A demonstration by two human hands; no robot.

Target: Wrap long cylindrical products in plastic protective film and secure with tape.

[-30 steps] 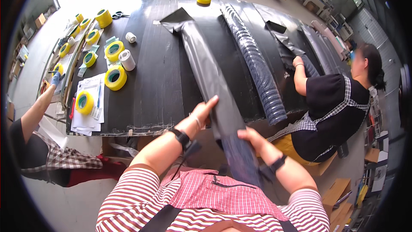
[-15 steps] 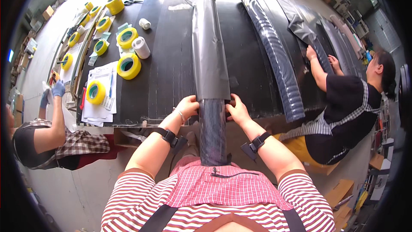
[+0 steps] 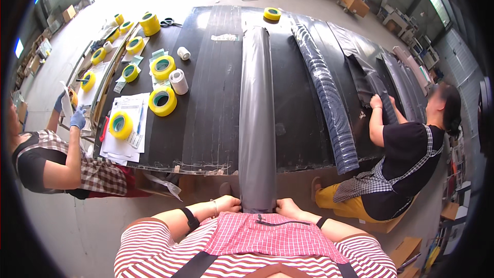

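Observation:
A long roll wrapped in a grey plastic sleeve (image 3: 257,123) lies lengthwise on the black table (image 3: 206,98), its near end jutting over the edge to my apron. Both hands are closed at that near end, one on each side. My left hand (image 3: 227,204) pinches the sleeve's left edge, and my right hand (image 3: 289,208) pinches its right edge. The sleeve hides nearly all of the roll. To the right lies a dark, ribbed roll in clear wrap (image 3: 327,98).
Yellow tape rolls (image 3: 162,101), white rolls (image 3: 178,81), papers (image 3: 123,128) and scissors (image 3: 170,22) lie to the left. Another tape roll (image 3: 272,14) sits at the far edge. A co-worker (image 3: 406,149) on the right handles a covered roll; another (image 3: 56,159) stands left.
My hands have drawn the grey sleeve toward me, from partway along the roll to its near end. The dark ribbed part that was bare is now covered. My view has tilted up.

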